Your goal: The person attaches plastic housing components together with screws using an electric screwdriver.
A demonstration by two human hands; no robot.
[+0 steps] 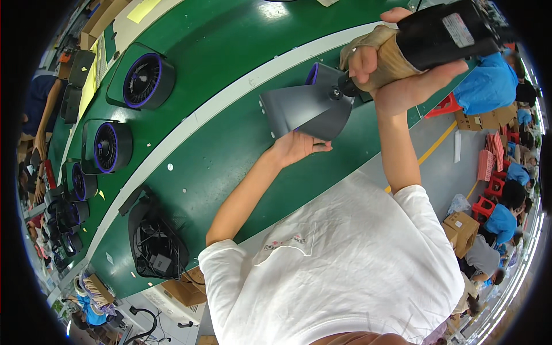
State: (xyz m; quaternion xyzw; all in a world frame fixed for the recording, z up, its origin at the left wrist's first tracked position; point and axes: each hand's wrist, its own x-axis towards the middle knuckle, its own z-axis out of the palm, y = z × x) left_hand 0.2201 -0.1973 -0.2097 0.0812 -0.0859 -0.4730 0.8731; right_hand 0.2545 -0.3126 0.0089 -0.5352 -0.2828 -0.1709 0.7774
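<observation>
My right hand (397, 86) grips a black power screwdriver (428, 43) whose middle is wrapped in tan tape. Its tip reaches a round pivot on the side of a dark grey bracket (290, 106). The bracket belongs to a small fan (328, 73), of which a bit of purple rim shows behind. From below, my left hand (296, 149) holds the fan by its lower edge, its fingers partly hidden under the housing. The fan is tilted above the green worktable (230, 167). Whether a screw sits under the tip is too small to tell.
Beyond a white strip (192, 118), several finished-looking fans with purple rims, such as one fan (144, 80), stand in a row. A black mesh-like bin (155, 241) with parts is at the near left. Co-workers, red stools (483, 207) and cartons (462, 227) are to the right.
</observation>
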